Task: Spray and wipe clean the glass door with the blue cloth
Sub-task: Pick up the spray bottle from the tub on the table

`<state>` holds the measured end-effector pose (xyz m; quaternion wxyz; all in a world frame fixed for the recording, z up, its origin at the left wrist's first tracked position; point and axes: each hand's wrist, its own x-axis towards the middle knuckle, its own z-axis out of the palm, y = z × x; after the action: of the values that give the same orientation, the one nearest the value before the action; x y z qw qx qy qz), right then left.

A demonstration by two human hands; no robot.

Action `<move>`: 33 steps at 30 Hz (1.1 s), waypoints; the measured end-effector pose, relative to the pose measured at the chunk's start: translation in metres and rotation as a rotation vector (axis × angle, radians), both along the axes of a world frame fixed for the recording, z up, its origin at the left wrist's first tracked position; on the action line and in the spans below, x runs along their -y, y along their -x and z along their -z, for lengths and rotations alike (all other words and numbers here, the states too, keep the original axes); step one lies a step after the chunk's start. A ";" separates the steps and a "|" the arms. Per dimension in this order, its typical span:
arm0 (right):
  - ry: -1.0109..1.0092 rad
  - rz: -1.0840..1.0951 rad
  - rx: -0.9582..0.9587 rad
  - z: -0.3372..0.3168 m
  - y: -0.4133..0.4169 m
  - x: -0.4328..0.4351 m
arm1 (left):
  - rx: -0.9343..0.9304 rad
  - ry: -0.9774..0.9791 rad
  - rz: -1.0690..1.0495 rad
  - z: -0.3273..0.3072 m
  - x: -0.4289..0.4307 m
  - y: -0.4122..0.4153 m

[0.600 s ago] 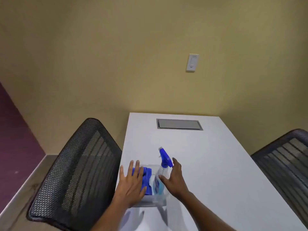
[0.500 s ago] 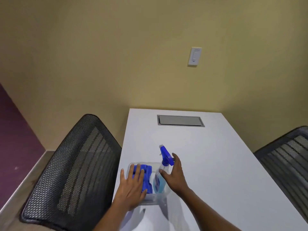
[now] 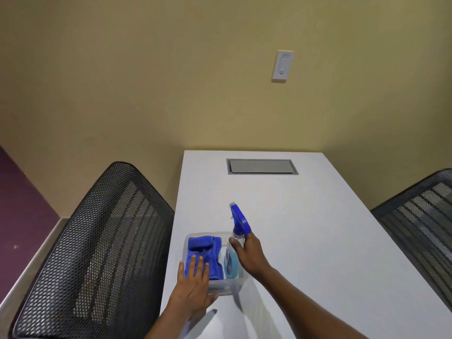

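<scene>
A folded blue cloth (image 3: 204, 249) lies in the left part of a clear plastic container (image 3: 228, 287) near the white table's front left edge. A spray bottle (image 3: 239, 220) with a blue trigger head and pale blue liquid stands upright in the container's right part. My left hand (image 3: 193, 282) lies flat with fingers apart, fingertips resting on the cloth's near end. My right hand (image 3: 249, 255) wraps the bottle just below the trigger head, thumb on its left side and fingers behind it. No glass door is in view.
The white table (image 3: 305, 228) runs up to a yellow wall and has a grey cable hatch (image 3: 261, 166) at its far end. Black mesh chairs stand at the left (image 3: 105, 241) and right (image 3: 420, 216). A white wall switch (image 3: 282, 66) hangs above.
My right hand has closed in around the bottle's neck. My left hand slid back toward me, uncovering more of the cloth. The camera has tilted upward a little.
</scene>
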<state>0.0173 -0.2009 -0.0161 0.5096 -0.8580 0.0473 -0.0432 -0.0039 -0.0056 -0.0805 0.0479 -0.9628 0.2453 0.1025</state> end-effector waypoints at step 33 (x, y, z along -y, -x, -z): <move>0.058 0.864 0.292 -0.192 0.323 0.017 | 0.245 0.177 0.907 -0.184 0.110 0.171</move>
<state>-0.3061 -0.2182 0.1762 0.4220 -0.7582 0.3273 -0.3739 -0.1749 -0.1152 0.1035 0.0342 -0.7639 0.6412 -0.0643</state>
